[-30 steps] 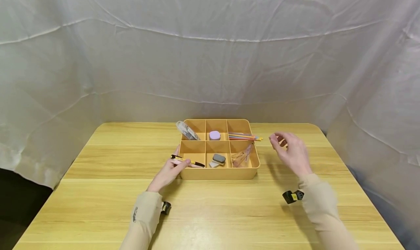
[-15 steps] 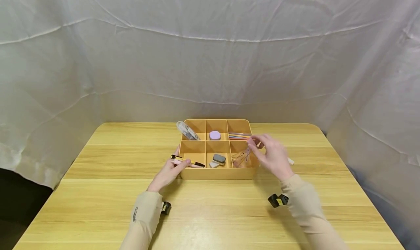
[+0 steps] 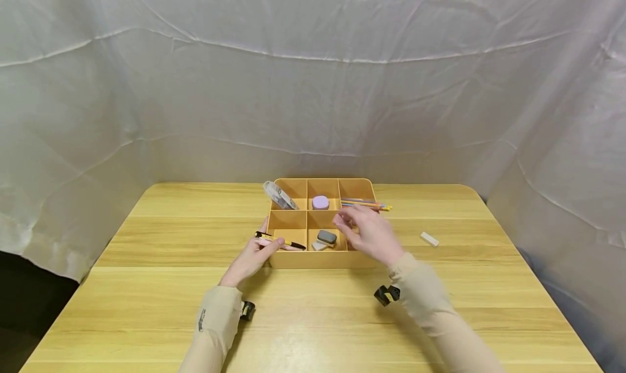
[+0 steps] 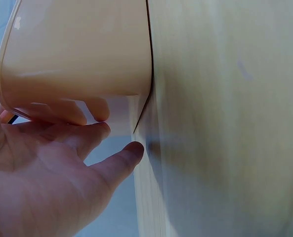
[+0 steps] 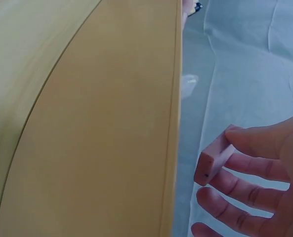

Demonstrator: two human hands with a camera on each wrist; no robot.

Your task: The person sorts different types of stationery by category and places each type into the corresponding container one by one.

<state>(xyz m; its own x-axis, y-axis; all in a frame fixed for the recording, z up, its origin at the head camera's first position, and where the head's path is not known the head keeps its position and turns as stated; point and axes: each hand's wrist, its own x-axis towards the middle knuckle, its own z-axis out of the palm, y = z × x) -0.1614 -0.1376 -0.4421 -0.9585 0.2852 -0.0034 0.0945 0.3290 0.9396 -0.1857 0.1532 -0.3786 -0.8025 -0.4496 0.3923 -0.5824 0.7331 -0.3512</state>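
A tan storage box (image 3: pixel 323 260) with several compartments stands on the table. My left hand (image 3: pixel 249 261) grips its left wall, thumb at the rim and fingers against the outer side in the left wrist view. Beside that thumb, pens (image 3: pixel 281 241) lean over the front-left compartment's edge. My right hand (image 3: pixel 369 232) pinches a small pink eraser (image 5: pixel 215 155) between thumb and fingers, above the box. In the head view this hand hides most of the front-right compartment. A grey eraser (image 3: pixel 326 236) and a white eraser (image 3: pixel 318 246) lie in the front-middle compartment.
Coloured pencils (image 3: pixel 367 204) stick out past the box's back-right side. A lilac rounded item (image 3: pixel 320 202) sits in the back-middle compartment, and a clear-cased item (image 3: pixel 280 194) leans at back left. A white block (image 3: pixel 429 239) lies on the table (image 3: pixel 313 318) to the right.
My right hand has moved left from beside the box to over its front compartments, carrying the pink eraser. The white block on the table has come into sight. My left hand stays put.
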